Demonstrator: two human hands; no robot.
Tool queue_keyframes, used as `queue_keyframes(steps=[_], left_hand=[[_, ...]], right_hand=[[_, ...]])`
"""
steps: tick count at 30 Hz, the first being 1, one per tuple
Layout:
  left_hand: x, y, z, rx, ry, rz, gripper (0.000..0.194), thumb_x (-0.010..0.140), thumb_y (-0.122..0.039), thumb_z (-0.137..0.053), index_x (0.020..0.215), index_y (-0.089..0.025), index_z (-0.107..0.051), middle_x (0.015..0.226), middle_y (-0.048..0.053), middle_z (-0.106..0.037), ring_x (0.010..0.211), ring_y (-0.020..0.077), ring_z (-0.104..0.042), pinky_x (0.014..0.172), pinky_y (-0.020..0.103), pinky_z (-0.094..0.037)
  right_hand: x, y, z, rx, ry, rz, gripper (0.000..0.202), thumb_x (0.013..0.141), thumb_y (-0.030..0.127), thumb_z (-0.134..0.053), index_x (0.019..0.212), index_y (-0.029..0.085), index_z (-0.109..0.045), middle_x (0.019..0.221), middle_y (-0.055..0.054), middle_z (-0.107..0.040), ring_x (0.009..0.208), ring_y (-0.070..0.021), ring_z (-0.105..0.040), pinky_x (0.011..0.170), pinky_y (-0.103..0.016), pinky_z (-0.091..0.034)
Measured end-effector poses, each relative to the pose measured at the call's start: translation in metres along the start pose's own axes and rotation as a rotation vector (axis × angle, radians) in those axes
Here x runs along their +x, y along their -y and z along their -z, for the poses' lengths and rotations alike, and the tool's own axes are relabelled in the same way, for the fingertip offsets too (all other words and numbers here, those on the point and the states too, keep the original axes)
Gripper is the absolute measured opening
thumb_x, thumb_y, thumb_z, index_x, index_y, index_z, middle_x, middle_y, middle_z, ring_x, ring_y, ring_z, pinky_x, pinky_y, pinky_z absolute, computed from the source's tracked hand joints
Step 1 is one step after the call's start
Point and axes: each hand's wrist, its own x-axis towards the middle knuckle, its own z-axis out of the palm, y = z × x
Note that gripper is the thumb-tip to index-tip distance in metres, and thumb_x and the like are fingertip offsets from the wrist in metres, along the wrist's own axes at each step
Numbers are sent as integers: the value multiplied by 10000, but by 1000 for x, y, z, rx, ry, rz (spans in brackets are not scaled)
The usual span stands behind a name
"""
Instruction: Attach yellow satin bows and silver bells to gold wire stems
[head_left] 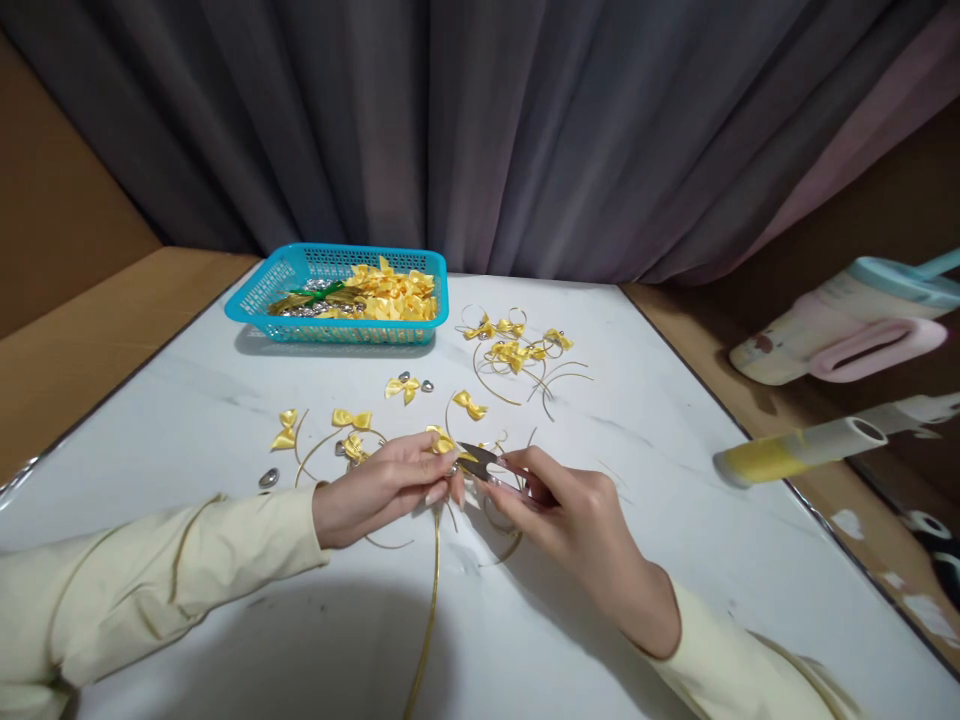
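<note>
Near the middle of the white table, my left hand (401,476) pinches a yellow bow (441,438) with a small silver bead. A long gold cord (430,610) hangs down from beneath its fingertips. Small metal scissors (484,468) are in my right hand (566,505), their blades parted beside the bow and the left fingertips. Around the hands lie yellow bows (351,419), curled gold cords (304,468) and a silver bead (268,478). The bead and cord at the left fingertips are partly hidden.
A turquoise basket (337,325) holds many yellow bows and gold cords tied with green. Finished-looking bows with cords (514,354) lie at the back right. A yellow-and-clear tube (795,450) lies at the right edge, below a pastel tumbler (795,335). Grey curtains (480,130) hang behind.
</note>
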Motion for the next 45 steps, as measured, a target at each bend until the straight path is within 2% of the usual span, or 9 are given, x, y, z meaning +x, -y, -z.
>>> queue_keyframes(steps=[4, 7, 12, 19, 26, 31, 36, 41, 45], left_hand=[[0, -1, 0, 10, -31, -11, 152, 866, -280, -565, 811, -143, -529, 707, 19, -577, 629, 101, -415, 641, 208, -328], [0, -2, 0, -14, -42, -16, 139, 861, -281, -573, 918, -160, -534, 702, 7, -566, 643, 108, -433, 650, 213, -326], [0, -2, -1, 1, -39, -41, 160, 853, -289, -582, 927, -149, -559, 717, 15, -564, 636, 110, -411, 647, 223, -332], [4, -1, -1, -90, -61, -71, 207, 885, -269, -501, 780, -115, -588, 769, 61, -559, 727, 147, -461, 663, 253, -361], [1, -5, -7, 47, -82, -39, 241, 877, -299, -507, 709, -136, -564, 695, 41, -585, 652, 128, -441, 631, 240, -339], [0, -4, -8, 113, -98, -21, 257, 855, -368, -534, 718, -150, -529, 624, 8, -571, 577, 112, -397, 573, 235, -293], [0, -3, -5, 83, -90, -4, 223, 832, -343, -567, 719, -155, -528, 607, 8, -577, 570, 117, -406, 567, 237, -287], [2, -2, -2, -43, -60, 16, 203, 831, -274, -562, 676, -144, -550, 618, 31, -581, 606, 122, -424, 591, 233, -307], [1, -1, -2, -46, -61, 22, 199, 845, -293, -550, 711, -147, -549, 621, 35, -587, 610, 126, -412, 613, 238, -309]], right_hand=[[4, 2, -6, 70, -1, -145, 219, 789, 328, -592, 664, 172, -503, 422, 95, -334, 384, -51, -259, 377, -156, -250], [5, 2, -7, 107, 28, -222, 233, 773, 324, -589, 633, 183, -466, 430, 94, -314, 396, -53, -247, 373, -155, -245], [6, 2, -9, 116, 33, -238, 214, 774, 302, -572, 642, 191, -446, 434, 94, -316, 396, -55, -260, 375, -154, -253], [1, -2, -14, 38, -16, -134, 217, 827, 342, -543, 687, 191, -474, 431, 91, -356, 368, -55, -302, 387, -155, -276], [0, -7, -6, 25, 83, -8, 147, 873, 291, -508, 777, 179, -509, 466, 70, -437, 377, -59, -336, 403, -158, -299], [2, -11, 0, -74, 139, 174, 162, 919, 270, -434, 855, 161, -534, 551, 22, -543, 412, -70, -397, 418, -178, -322], [1, -12, -2, -248, 71, 347, 210, 936, 234, -402, 999, 99, -550, 538, 13, -544, 405, -86, -418, 395, -208, -306], [0, -10, -5, -237, 23, 353, 219, 937, 228, -411, 1034, 76, -535, 543, 17, -535, 409, -83, -420, 393, -205, -309], [-1, -7, -8, -237, 26, 332, 219, 950, 226, -385, 1024, 79, -529, 547, 12, -541, 407, -80, -409, 394, -200, -307]])
